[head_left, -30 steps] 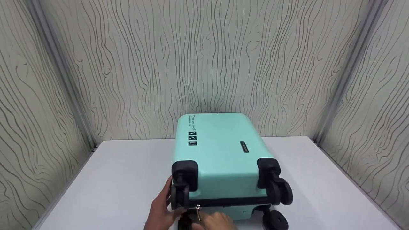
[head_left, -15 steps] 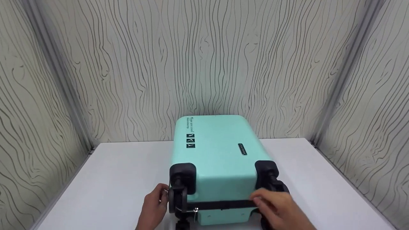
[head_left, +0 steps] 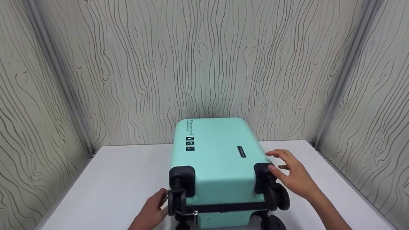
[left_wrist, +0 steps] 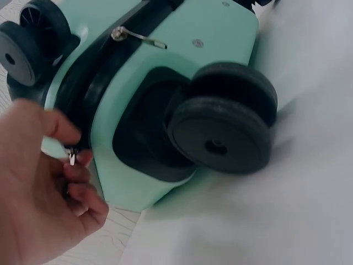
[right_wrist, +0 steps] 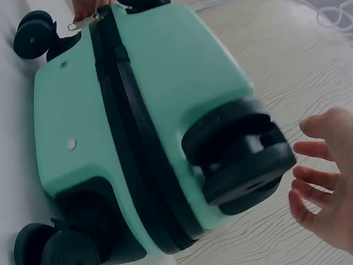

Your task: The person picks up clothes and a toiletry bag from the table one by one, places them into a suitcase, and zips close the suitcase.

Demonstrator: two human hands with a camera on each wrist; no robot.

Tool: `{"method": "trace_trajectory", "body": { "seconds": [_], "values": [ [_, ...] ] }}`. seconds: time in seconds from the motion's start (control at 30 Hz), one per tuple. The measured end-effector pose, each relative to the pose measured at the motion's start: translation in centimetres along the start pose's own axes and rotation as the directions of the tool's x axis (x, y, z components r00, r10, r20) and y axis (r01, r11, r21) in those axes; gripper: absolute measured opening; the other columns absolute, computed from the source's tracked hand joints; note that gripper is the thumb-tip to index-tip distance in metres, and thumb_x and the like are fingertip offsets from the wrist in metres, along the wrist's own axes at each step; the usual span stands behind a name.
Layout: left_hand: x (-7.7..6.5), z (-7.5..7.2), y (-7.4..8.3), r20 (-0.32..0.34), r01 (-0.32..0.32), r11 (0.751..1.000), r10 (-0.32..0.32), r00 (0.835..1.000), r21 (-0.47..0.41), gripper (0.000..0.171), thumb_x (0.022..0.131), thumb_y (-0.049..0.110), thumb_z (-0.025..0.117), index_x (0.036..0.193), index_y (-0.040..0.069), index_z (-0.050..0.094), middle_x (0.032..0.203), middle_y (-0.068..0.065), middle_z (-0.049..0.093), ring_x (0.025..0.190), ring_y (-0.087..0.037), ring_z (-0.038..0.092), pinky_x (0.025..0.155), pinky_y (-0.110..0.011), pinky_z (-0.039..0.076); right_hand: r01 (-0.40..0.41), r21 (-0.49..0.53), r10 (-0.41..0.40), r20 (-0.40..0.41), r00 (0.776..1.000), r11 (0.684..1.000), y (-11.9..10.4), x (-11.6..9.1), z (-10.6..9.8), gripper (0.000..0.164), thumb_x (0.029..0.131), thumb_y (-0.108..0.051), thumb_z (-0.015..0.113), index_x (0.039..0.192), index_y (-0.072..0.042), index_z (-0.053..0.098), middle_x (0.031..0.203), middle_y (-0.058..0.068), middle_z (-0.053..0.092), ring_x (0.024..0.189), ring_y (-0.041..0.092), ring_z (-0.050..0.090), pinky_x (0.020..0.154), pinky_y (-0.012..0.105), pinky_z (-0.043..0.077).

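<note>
A mint-green hard-shell suitcase (head_left: 220,159) lies flat with its black wheels (head_left: 278,196) toward me. A black zipper band (right_wrist: 146,165) runs between its two shells. At the left corner my left hand (head_left: 153,207) pinches a small metal zipper pull (left_wrist: 72,157) on that band. A second zipper pull (left_wrist: 118,34) sits on the wheel end, left of the middle. Beside the right front corner is my right hand (head_left: 295,174), its fingers spread and relaxed, holding nothing. Its thumb overlaps the black corner guard (head_left: 262,171) in the head view.
The suitcase rests on a white table (head_left: 127,172), with white surface on both sides of it. Wood-patterned panels (head_left: 204,64) stand behind and at the sides, joined by grey corner posts (head_left: 342,73). A white cable (right_wrist: 333,16) loops at the right wrist view's edge.
My right hand has left the wheel-end zipper and moved right, then up beside the right corner. My left hand has shifted slightly left and down, staying at the suitcase's left corner.
</note>
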State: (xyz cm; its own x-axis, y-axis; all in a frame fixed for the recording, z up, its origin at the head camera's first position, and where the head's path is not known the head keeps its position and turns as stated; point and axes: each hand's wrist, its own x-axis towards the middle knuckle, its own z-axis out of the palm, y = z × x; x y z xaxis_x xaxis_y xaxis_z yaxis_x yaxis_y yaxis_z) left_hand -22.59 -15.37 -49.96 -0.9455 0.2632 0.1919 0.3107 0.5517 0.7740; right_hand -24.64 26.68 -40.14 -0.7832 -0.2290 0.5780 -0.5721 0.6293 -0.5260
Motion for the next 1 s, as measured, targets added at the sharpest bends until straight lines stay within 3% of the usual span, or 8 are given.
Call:
{"method": "trace_trajectory", "body": {
  "seconds": [0.13, 0.27, 0.37, 0.47, 0.67, 0.83, 1.0],
  "values": [
    [-0.3, 0.2, -0.6, 0.036, -0.067, 0.998, 0.067, 0.997, -0.007, 0.038, 0.078, 0.031, 0.071, 0.099, 0.010, 0.047, 0.073, 0.001, 0.040, 0.064, -0.004, 0.032, 0.055, -0.022, 0.030, -0.068, 0.044, 0.057, 0.218, 0.974, 0.997, 1.0, 1.6, 0.3, 0.051, 0.092, -0.028, 0.058, 0.138, -0.017, 0.042, 0.147, 0.015, 0.032, 0.133, 0.037, 0.031, 0.092, 0.057, 0.043],
    [-0.2, 0.9, -0.8, -0.017, -0.015, 1.000, 0.016, 1.000, 0.006, 0.049, 0.068, 0.036, 0.079, 0.099, 0.013, 0.049, 0.079, 0.001, 0.045, 0.069, -0.007, 0.035, 0.060, -0.025, 0.030, -0.097, 0.032, 0.074, 0.420, 0.904, 0.995, 1.3, 3.2, 0.5, 0.065, 0.092, -0.035, 0.054, 0.148, -0.020, 0.025, 0.155, 0.020, 0.007, 0.139, 0.044, 0.011, 0.102, 0.067, 0.022],
    [0.0, 1.4, -0.8, -0.067, 0.009, 1.000, -0.008, 0.998, 0.014, 0.051, 0.064, 0.038, 0.081, 0.096, 0.014, 0.050, 0.084, 0.004, 0.051, 0.074, -0.008, 0.039, 0.063, -0.025, 0.032, -0.085, 0.038, 0.054, 0.502, 0.863, 0.996, 1.4, 3.8, 0.5, 0.071, 0.092, -0.036, 0.054, 0.150, -0.020, 0.017, 0.155, 0.020, -0.003, 0.140, 0.043, 0.004, 0.103, 0.067, 0.017],
    [0.2, 1.6, -0.8, -0.109, 0.016, 1.000, -0.014, 0.994, 0.026, 0.052, 0.061, 0.038, 0.083, 0.094, 0.014, 0.050, 0.084, 0.006, 0.054, 0.074, -0.008, 0.040, 0.063, -0.023, 0.032, -0.049, 0.027, 0.028, 0.521, 0.853, 0.998, 1.6, 3.8, 0.4, 0.074, 0.091, -0.037, 0.055, 0.150, -0.020, 0.015, 0.155, 0.020, -0.005, 0.140, 0.043, 0.004, 0.103, 0.067, 0.018],
    [0.2, 1.7, -0.3, -0.152, 0.037, 0.998, -0.027, 0.988, 0.059, 0.053, 0.059, 0.044, 0.083, 0.091, 0.016, 0.051, 0.082, 0.010, 0.059, 0.078, -0.009, 0.047, 0.072, -0.026, 0.041, -0.019, 0.029, 0.001, 0.506, 0.862, 0.999, 1.9, 3.0, 0.3, 0.074, 0.091, -0.033, 0.055, 0.151, -0.020, 0.013, 0.155, 0.020, -0.005, 0.140, 0.042, 0.005, 0.102, 0.067, 0.020],
    [0.0, 2.1, -0.3, -0.213, 0.048, 0.992, -0.022, 0.977, 0.116, 0.050, 0.059, 0.040, 0.084, 0.087, 0.017, 0.050, 0.077, 0.010, 0.052, 0.073, -0.008, 0.044, 0.067, -0.024, 0.039, -0.035, 0.052, 0.004, 0.507, 0.862, 0.998, 1.9, 2.9, 0.4, 0.073, 0.092, -0.032, 0.054, 0.151, -0.021, 0.012, 0.155, 0.018, -0.006, 0.141, 0.041, 0.003, 0.102, 0.066, 0.019],
    [-0.4, 2.8, -0.3, -0.308, 0.034, 0.988, 0.014, 0.951, 0.151, 0.049, 0.058, 0.037, 0.085, 0.079, 0.015, 0.046, 0.070, 0.010, 0.038, 0.066, -0.005, 0.037, 0.059, -0.019, 0.032, -0.061, 0.061, 0.022, 0.511, 0.859, 0.996, 1.9, 2.7, 0.5, 0.073, 0.093, -0.032, 0.054, 0.151, -0.021, 0.012, 0.155, 0.017, -0.007, 0.141, 0.040, 0.002, 0.102, 0.067, 0.019]
  ]
}}
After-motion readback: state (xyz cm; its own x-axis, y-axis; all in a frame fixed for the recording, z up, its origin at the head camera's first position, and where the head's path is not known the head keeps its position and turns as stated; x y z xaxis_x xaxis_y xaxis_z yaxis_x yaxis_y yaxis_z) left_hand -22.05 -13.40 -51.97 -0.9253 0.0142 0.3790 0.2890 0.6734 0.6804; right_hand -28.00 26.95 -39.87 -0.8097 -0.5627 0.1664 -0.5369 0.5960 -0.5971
